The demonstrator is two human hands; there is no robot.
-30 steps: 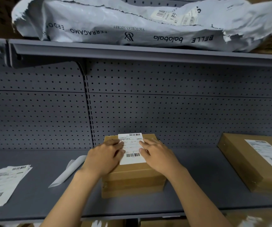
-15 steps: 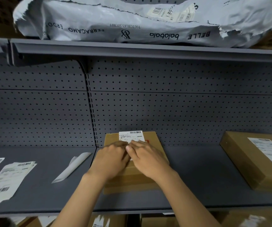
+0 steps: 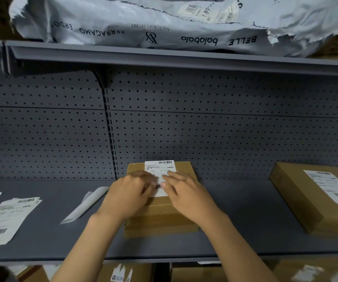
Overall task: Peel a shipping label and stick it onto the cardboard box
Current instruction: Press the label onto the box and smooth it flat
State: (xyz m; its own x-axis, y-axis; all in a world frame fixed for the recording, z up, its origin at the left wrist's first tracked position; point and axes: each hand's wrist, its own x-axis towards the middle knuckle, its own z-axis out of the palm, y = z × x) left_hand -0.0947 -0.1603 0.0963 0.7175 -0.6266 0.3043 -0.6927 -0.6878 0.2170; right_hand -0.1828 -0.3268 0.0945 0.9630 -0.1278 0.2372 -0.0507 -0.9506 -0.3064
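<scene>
Head view, shelf level. Seen here: cardboard box (image 3: 160, 212) sitting mid-shelf on the grey shelf (image 3: 245, 216), shipping label (image 3: 160, 169) lying flat on its top face, far edge flush near the far rim of the box. Left hand (image 3: 129, 195) and right hand (image 3: 186, 193) both palm-down on the near half of the label, fingers flat rather than pinching, fingertips a little apart with a strip of barcode showing between them. Half a second ago pressed close together at the label's middle; now drawn slightly apart again, so probably a smoothing stroke outward. Judged from that: peeling done, sticking nearly finished, only edges left to press down. Near corners of the label hidden under the hands, so adhesion there cannot be told.

Left of the box, a curled strip of white backing paper (image 3: 86, 204) lying loose. Further left, a loose stack of unpeeled labels (image 3: 7, 216). Far right, a second labelled box (image 3: 316, 198). On the upper shelf, a torn grey mailer bag (image 3: 164, 23); contents not visible. Below the shelf edge, more cartons (image 3: 200, 273), partly cut off.
</scene>
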